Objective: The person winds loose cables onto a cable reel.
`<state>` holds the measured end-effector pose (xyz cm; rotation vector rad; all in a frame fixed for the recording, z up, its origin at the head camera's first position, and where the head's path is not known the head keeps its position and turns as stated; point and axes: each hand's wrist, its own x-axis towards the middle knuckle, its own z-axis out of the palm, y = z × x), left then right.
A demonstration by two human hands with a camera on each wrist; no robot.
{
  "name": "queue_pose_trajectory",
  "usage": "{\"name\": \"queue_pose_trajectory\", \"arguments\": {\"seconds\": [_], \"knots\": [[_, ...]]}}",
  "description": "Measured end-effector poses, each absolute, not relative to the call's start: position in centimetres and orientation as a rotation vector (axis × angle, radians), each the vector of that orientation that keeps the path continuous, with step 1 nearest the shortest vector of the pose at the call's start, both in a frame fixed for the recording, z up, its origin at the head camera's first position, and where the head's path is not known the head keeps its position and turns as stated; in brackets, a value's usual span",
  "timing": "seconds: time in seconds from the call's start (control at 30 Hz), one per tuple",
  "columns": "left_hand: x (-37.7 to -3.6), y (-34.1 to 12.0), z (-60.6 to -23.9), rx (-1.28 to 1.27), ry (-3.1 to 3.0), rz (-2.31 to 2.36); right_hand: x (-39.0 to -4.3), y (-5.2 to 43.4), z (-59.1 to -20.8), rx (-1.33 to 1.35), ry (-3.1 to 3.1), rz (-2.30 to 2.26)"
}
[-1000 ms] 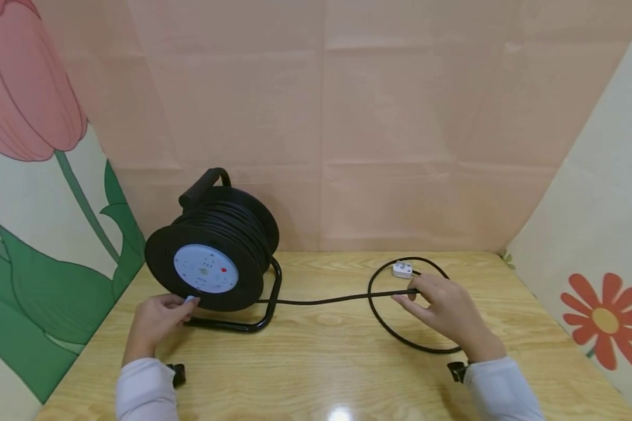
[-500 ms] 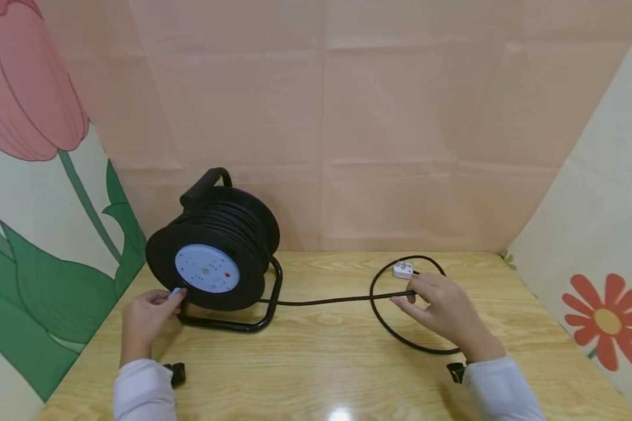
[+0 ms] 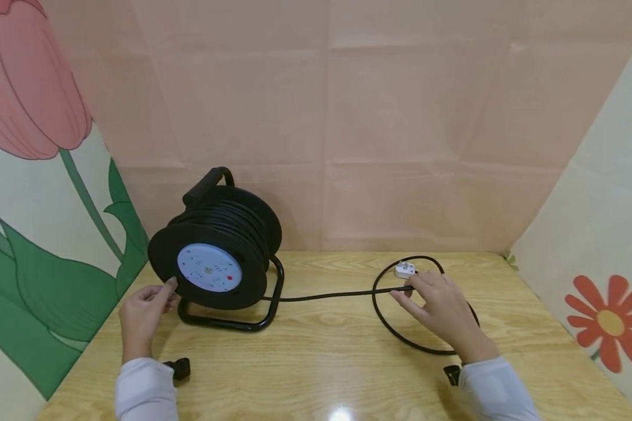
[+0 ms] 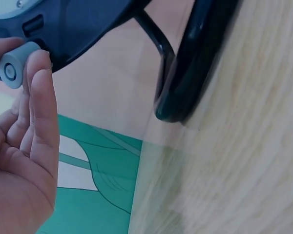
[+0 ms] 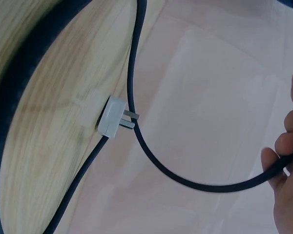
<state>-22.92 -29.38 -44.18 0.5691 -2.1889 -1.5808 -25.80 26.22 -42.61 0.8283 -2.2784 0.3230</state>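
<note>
A black cable reel [image 3: 226, 231] with a pale round socket panel [image 3: 209, 268] stands on the left of the table. At the lower left of its flange, my left hand [image 3: 141, 316] pinches a pale grey crank knob [image 4: 17, 66] between thumb and fingers. The black cable [image 3: 326, 296] runs from the reel's base rightward to my right hand [image 3: 442, 310], which pinches it just above the table. Beyond that hand the cable loops round on the table and ends in a white plug [image 5: 112, 117], its metal prongs showing. In the head view the knob is hidden by the left fingers.
A black tubular stand [image 3: 232, 324] carries the reel, with a carrying handle [image 3: 208, 186] on top. The wooden table [image 3: 316, 356] ends at a pinkish covered wall [image 3: 400, 128] behind. Flower-printed panels [image 3: 79, 280] close off both sides.
My left hand has moved slightly left and up along the reel's rim with the knob. The socket panel has turned a little, its red button now lower. The right hand has hardly moved.
</note>
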Motion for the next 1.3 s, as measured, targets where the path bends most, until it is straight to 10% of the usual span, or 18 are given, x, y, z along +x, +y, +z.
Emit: {"name": "queue_pose_trajectory", "arguments": {"seconds": [1.3], "knots": [[-22.7,-28.5,-40.6,0.391,-1.491,-2.136,-26.6,26.2,-43.4,0.857,-2.248,0.387]]}}
